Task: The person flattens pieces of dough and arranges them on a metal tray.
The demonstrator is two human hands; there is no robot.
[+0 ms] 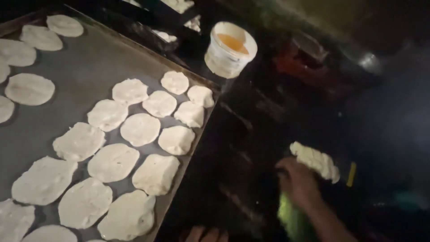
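Head view, looking down in dim light. The right hand (pixel 298 181) reaches out over a dark surface, its fingers curled together around the near end of a lumpy piece of white dough (pixel 316 161); the dough extends away from the fingertips, up and to the right, and its far end lies free of the grip. A yellow-green blur (pixel 289 215) lies just below the wrist; its nature cannot be told. A small yellow object (pixel 351 174) sits just beyond the far end of the dough, apart from the fingers. Of the left hand (pixel 206 234) only a few fingertips show at the bottom edge, lying side by side; whether they grip anything cannot be told. They rest near the lower right corner of a large flat metal tray (pixel 89 67), which lies well to the left of the right hand's fingers. On the tray lie many flattened dough discs (pixel 139 129), pale and roughly round, set in close rows, several touching their neighbours. Far above both hands, past the tray's upper right corner, stands a white plastic tub (pixel 229 50) holding an orange-yellow liquid. The surroundings to the right are too dark to resolve.
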